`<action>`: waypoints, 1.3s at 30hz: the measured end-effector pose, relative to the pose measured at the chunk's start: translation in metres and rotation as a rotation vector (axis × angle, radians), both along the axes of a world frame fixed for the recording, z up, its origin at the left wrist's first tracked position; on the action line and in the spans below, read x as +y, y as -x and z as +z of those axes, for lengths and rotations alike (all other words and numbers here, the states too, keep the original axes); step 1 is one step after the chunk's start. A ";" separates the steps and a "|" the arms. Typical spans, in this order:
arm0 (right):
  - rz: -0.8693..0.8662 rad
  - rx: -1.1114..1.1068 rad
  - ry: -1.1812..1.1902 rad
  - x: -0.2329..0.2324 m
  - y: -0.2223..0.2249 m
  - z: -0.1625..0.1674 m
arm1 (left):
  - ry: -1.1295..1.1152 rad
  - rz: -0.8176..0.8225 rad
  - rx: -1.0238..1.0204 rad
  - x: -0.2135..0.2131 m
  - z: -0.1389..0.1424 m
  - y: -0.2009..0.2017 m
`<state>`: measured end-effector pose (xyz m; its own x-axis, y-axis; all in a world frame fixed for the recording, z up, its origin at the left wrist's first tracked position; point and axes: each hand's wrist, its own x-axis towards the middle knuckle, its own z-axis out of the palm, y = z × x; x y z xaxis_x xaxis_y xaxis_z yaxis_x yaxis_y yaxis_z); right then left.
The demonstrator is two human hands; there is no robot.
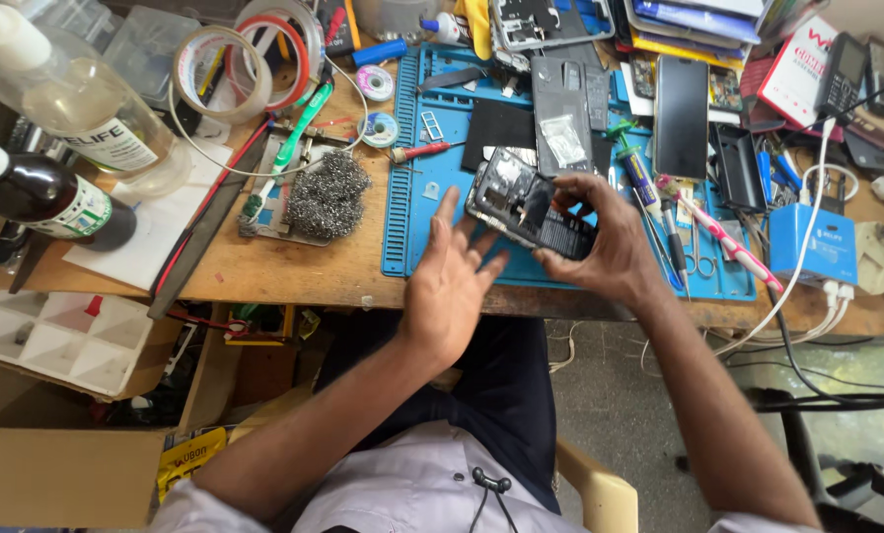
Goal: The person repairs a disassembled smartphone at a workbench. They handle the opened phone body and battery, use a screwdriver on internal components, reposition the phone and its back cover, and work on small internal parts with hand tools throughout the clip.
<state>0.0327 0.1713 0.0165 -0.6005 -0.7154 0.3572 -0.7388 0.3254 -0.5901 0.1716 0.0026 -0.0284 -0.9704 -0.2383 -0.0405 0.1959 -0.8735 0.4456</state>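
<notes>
Blue silicone work mat [412, 227] covers the middle of a cluttered wooden bench [294, 276], and above its near edge the opened phone [531, 205] is held, back cover removed so that the dark internals and a shiny metal shield face upward. The right hand [600, 242] grasps the opened phone from the right side, fingers curled over its lower end and thumb laid across its upper face. The left hand [452, 286] is released, palm open and fingers spread, with the fingertips [449, 202] just beside the left edge of the phone; whether they touch it cannot be told. On the mat beyond the hands lie a black rectangular panel [498, 131], a second dismantled phone body [568, 114], a red-handled screwdriver [424, 151] and a syringe-type dispenser [637, 170]. A dark phone [681, 115] lies flat to the right of these, near a blue charger box [812, 245] with white cables. Left of the mat rest a pad of steel wool [327, 195], a green toothbrush [289, 148] and rolls of adhesive tape [223, 72]. At the far left stand a clear bottle [87, 104] and a dark bottle [47, 197], with a white compartment tray [62, 341] below the bench edge.
</notes>
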 end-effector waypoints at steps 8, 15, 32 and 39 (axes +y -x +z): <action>-0.112 0.145 -0.033 0.000 -0.041 -0.002 | -0.302 -0.165 0.297 0.010 -0.025 0.033; -0.278 -0.361 0.372 0.049 -0.016 0.004 | -0.279 -0.187 0.288 0.008 -0.010 0.027; -0.202 0.220 -0.057 -0.008 -0.075 0.008 | -0.298 -0.182 0.311 0.008 -0.027 0.030; -0.208 0.237 -0.139 -0.011 -0.076 0.008 | -0.311 -0.193 0.308 0.006 -0.023 0.027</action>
<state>0.1083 0.1607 0.0242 -0.6510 -0.6375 0.4121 -0.7591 0.5488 -0.3500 0.1442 0.0084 -0.0511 -0.9736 -0.0745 0.2156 0.0988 -0.9896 0.1043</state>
